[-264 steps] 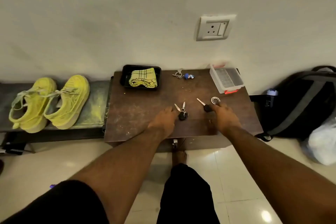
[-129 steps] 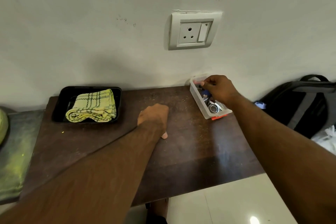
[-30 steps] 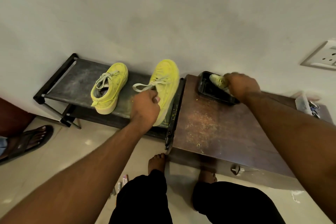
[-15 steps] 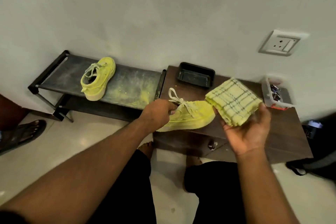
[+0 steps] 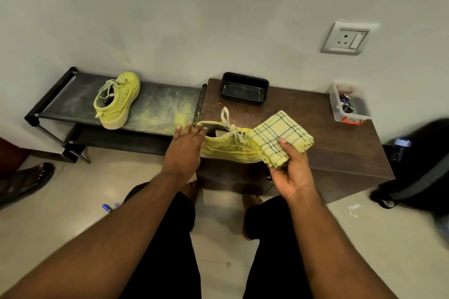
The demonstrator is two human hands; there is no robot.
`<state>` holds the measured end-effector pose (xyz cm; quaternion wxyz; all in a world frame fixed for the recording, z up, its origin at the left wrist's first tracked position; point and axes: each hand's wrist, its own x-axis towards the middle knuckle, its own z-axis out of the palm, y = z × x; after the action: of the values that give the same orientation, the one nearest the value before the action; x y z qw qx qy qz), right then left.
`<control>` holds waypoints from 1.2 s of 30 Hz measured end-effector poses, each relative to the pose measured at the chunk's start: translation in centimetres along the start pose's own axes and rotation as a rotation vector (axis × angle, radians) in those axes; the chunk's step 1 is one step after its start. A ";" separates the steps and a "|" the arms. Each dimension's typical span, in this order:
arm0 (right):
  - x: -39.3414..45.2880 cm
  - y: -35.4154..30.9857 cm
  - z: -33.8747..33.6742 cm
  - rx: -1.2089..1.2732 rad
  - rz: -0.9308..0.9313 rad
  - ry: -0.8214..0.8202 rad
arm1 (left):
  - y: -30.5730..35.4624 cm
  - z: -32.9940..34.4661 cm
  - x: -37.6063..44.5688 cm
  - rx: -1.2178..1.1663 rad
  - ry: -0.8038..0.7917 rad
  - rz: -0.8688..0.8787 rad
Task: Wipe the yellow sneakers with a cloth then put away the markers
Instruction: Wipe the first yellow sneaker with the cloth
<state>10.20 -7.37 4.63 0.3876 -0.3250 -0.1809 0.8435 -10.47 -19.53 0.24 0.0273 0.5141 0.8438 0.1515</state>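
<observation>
One yellow sneaker (image 5: 117, 99) stands on the dusty black shoe rack (image 5: 160, 107). The second yellow sneaker (image 5: 226, 145) is at the front left of the brown cabinet top (image 5: 323, 138), laces up. My left hand (image 5: 184, 150) lies with straight fingers against its heel; the thumb is hidden. My right hand (image 5: 290, 170) holds a folded yellow checked cloth (image 5: 281, 138) palm up, thumb pinching it on top, right beside the sneaker's toe. Two blue markers (image 5: 107, 207) lie on the floor by my left leg.
A black tray (image 5: 244, 80) sits at the back of the cabinet. A clear box (image 5: 336, 114) with keys stands at the back right. A dark backpack (image 5: 420, 172) leans on the right. Another person's sandalled foot (image 5: 26, 182) is at the left.
My left hand's fingers have straightened from a grip on the sneaker to lie against its heel. The cloth has come down next to the toe. The view has shifted slightly.
</observation>
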 end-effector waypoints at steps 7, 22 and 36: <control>-0.4 0.6 0.7 -0.767 -0.211 0.052 | 1.4 -2.6 1.1 -0.353 0.127 -0.060; -1.8 3.9 1.4 -1.934 -0.922 -0.210 | 8.5 -4.5 0.8 -1.587 -0.201 -0.841; -1.6 4.8 1.2 -1.678 -0.734 -0.258 | 7.0 -6.3 1.1 -1.662 -0.466 -0.727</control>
<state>7.59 -11.69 3.46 0.2450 -0.3251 -0.8661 0.2902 -6.26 -16.99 8.39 0.6002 0.0520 0.5471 0.5811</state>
